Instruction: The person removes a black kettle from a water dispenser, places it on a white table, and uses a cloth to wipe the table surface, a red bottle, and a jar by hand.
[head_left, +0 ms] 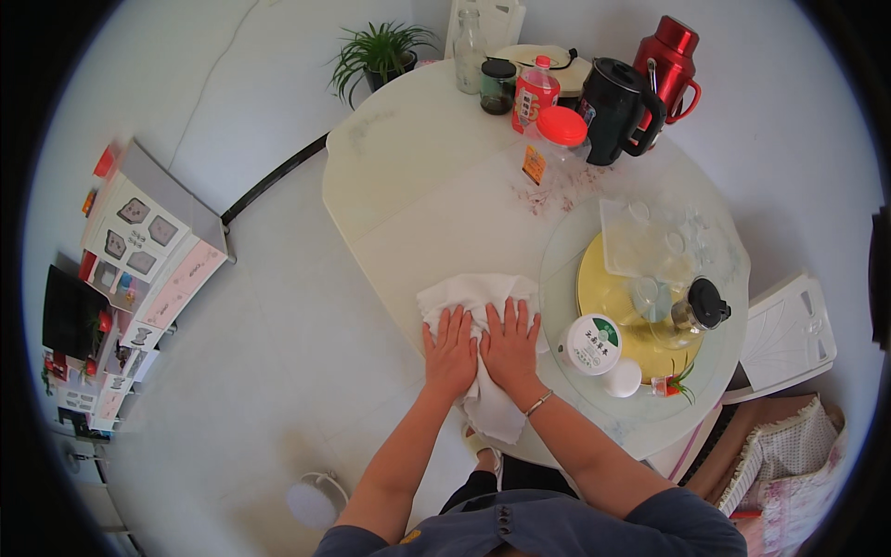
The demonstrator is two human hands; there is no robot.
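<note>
We rest our left hand [450, 357] and right hand [509, 351] flat, fingers apart, on the white cloth [464, 290] by the edge of the bench [408, 227]. If our right hand slides too far right, it might knock the white tub [591, 346]. A hard pull could drag the cloth off.

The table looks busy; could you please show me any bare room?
Bare tabletop lies beyond the white cloth, between the table's left edge and the glass disc. It is crowded around the black jug and on the yellow disc.
</note>
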